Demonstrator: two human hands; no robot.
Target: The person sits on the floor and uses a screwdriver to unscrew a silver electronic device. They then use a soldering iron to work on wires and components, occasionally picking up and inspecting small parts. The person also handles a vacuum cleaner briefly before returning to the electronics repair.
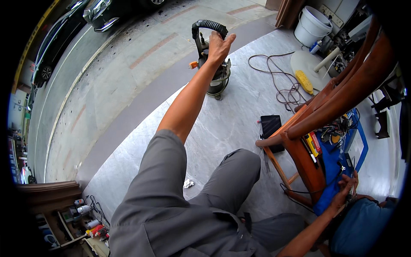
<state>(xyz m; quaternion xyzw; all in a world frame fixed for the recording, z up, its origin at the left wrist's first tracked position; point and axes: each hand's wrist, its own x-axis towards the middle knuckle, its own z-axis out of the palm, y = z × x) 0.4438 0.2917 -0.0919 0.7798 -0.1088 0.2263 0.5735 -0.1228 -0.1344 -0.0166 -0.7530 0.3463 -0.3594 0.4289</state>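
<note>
At the far middle my left hand (219, 49) is closed at the ribbed black handle (211, 24) of a dark cylindrical machine (217, 85), which stands upright on the floor. It looks like a pump; cable is wound around its body and an orange plug (193, 65) hangs at its left side. The grip's far side is hidden. Out at the lower right, my right hand (343, 191) is closed around a thin metal tool (352, 196), its kind too small to make out. Beside that hand lies blue cloth (327, 195) on a wooden chair (302, 165).
A blue tray (361, 147) holds loose tools. Brown cable (284, 88) lies coiled near a yellow power strip (304, 81) and a round pale base (306, 64). A white bucket (314, 23) stands behind. A black flat box (270, 126) sits by the chair; a drawer unit (64, 227) is lower left.
</note>
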